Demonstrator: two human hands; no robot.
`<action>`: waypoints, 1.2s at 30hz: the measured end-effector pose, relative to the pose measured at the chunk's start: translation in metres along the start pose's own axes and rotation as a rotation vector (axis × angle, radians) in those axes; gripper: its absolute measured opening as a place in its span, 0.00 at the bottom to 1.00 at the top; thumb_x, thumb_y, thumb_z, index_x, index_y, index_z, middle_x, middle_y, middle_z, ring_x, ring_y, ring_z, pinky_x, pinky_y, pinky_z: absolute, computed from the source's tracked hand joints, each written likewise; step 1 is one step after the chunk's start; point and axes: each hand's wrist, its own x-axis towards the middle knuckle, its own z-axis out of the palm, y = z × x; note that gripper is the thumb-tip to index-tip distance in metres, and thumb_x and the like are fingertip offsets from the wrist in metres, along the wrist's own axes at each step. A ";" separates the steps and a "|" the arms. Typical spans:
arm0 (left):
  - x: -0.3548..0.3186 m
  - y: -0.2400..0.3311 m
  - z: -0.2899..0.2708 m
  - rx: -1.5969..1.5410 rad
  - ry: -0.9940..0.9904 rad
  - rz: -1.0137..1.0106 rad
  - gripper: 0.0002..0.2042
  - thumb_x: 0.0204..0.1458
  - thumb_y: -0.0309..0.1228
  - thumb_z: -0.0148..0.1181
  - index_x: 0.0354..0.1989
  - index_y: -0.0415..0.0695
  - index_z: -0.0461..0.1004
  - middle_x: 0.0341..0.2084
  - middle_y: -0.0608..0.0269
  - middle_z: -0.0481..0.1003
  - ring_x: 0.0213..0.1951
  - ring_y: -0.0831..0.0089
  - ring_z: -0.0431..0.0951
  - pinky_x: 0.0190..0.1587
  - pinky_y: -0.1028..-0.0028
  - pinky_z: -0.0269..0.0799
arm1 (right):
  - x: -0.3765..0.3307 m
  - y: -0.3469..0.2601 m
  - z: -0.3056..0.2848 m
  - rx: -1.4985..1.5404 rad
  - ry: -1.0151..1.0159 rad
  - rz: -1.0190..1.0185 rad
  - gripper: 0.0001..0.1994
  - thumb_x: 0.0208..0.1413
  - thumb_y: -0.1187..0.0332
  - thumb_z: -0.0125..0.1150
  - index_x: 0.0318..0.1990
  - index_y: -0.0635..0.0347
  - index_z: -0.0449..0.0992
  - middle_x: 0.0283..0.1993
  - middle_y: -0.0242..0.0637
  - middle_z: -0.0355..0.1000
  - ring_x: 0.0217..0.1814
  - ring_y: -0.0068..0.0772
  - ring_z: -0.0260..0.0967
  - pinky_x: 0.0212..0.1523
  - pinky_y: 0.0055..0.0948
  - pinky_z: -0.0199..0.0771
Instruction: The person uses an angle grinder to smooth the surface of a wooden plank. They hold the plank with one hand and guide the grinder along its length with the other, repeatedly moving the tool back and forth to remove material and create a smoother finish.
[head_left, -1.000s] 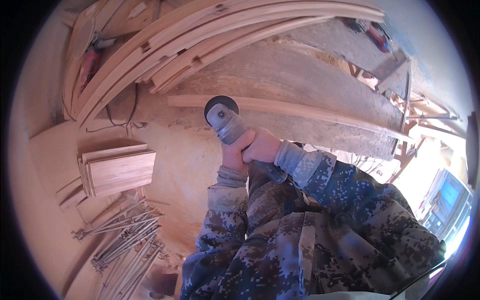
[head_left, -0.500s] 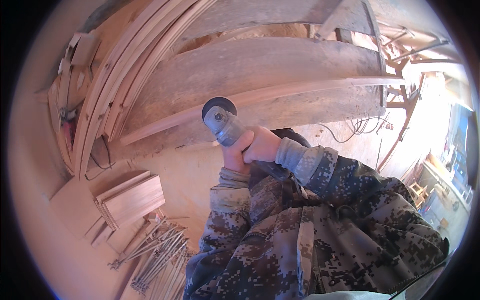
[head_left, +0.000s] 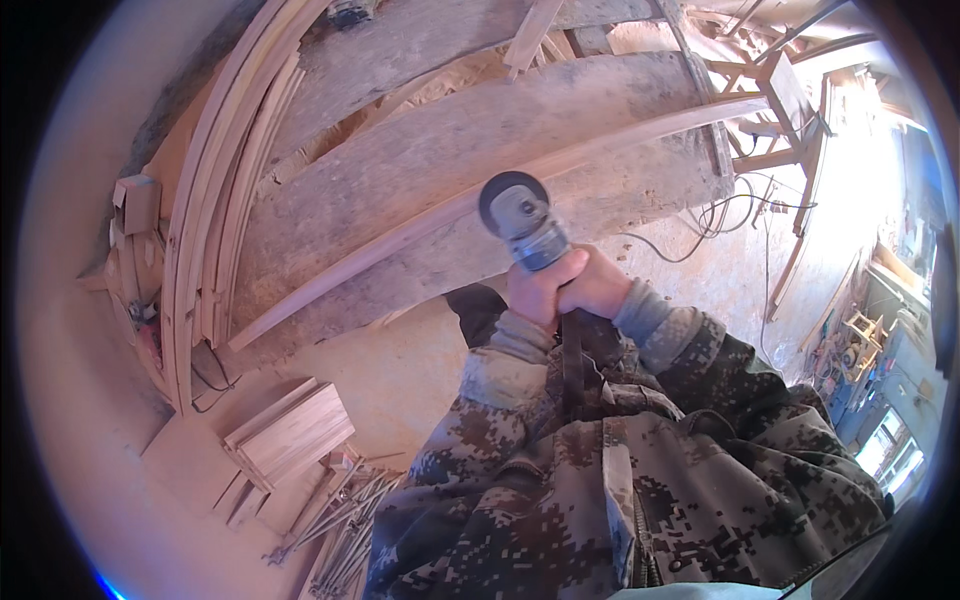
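Sanding is the step in hand: left hand (head_left: 537, 290) and right hand (head_left: 597, 287) together clamp the angle grinder (head_left: 527, 225), its disc at the curved wooden strip (head_left: 560, 165) on the table (head_left: 400, 170). Next probably calls for steady passes along it.

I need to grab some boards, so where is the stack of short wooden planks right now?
In the head view, the stack of short wooden planks lies lower left on the dusty floor, beside the bundle of metal rods.
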 end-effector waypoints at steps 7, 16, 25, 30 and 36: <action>-0.003 0.008 0.016 0.032 0.019 0.045 0.12 0.49 0.27 0.71 0.42 0.43 0.78 0.33 0.67 0.79 0.37 0.72 0.79 0.44 0.68 0.75 | -0.002 0.006 -0.004 -0.035 0.025 -0.120 0.22 0.38 0.66 0.73 0.45 0.64 0.80 0.37 0.42 0.82 0.39 0.33 0.80 0.43 0.36 0.81; 0.024 -0.002 0.057 0.071 -0.015 -0.068 0.11 0.49 0.25 0.73 0.39 0.41 0.80 0.34 0.66 0.80 0.34 0.73 0.80 0.39 0.70 0.76 | -0.013 0.011 -0.050 0.050 0.081 -0.059 0.22 0.38 0.67 0.72 0.44 0.66 0.81 0.35 0.39 0.82 0.38 0.29 0.78 0.41 0.34 0.80; -0.003 0.018 0.006 -0.022 0.035 0.010 0.09 0.50 0.25 0.72 0.39 0.42 0.80 0.34 0.67 0.79 0.35 0.73 0.80 0.42 0.70 0.76 | 0.006 -0.010 -0.002 -0.001 -0.047 -0.054 0.22 0.37 0.70 0.73 0.44 0.65 0.80 0.36 0.37 0.81 0.38 0.28 0.77 0.40 0.33 0.79; -0.028 0.038 -0.046 -0.088 0.120 0.083 0.09 0.51 0.27 0.71 0.39 0.43 0.79 0.33 0.67 0.79 0.35 0.73 0.79 0.41 0.70 0.76 | 0.029 -0.030 0.057 -0.116 -0.102 -0.030 0.22 0.37 0.71 0.73 0.45 0.65 0.79 0.36 0.37 0.81 0.39 0.29 0.78 0.42 0.34 0.80; -0.067 0.075 -0.122 -0.211 0.178 0.183 0.09 0.51 0.28 0.72 0.39 0.43 0.79 0.33 0.67 0.79 0.35 0.73 0.79 0.41 0.69 0.76 | 0.060 -0.061 0.144 -0.176 -0.233 -0.052 0.22 0.37 0.72 0.73 0.45 0.64 0.80 0.37 0.37 0.81 0.40 0.29 0.78 0.44 0.34 0.80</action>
